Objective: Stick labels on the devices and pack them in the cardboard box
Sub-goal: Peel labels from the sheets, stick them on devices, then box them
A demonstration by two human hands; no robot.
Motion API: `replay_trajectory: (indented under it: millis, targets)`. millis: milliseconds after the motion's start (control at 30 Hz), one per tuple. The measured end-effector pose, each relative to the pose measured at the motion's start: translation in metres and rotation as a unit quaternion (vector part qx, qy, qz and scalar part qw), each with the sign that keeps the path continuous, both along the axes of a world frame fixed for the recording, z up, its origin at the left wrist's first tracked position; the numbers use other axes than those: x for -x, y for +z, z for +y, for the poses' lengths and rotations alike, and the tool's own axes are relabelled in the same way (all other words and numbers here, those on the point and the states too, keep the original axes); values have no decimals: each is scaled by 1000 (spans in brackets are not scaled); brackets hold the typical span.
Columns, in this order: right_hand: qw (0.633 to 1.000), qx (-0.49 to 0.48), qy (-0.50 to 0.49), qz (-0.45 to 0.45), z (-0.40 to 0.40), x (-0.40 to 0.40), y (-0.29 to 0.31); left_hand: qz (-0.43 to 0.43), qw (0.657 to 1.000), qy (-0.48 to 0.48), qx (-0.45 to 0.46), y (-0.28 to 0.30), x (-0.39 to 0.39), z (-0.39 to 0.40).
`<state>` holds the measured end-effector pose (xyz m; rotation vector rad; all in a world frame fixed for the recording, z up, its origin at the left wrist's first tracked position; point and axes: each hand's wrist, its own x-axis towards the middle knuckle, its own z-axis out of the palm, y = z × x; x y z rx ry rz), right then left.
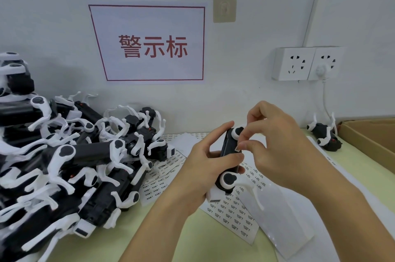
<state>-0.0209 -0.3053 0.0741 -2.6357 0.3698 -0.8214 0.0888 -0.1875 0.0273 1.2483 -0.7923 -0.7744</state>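
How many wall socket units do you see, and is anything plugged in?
2, side by side on the wall at right: the left socket is free, the right socket holds a white plug with its cord hanging down.

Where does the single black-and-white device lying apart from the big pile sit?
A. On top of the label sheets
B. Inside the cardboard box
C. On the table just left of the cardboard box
C: the lone black-and-white device rests on the table beside the brown cardboard box, below the white wall sockets.
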Motion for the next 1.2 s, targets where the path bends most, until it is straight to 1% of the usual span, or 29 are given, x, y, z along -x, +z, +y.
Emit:
replay_trajectory:
  millis: [733,1200]
  targets:
    - [1000,13,-10,-21,5,-1,1,0,1000,4,3,2,-2,1]
    - [998,50,-15,-30,9,-1,2,-12,1000,11,7,4,-1,2]
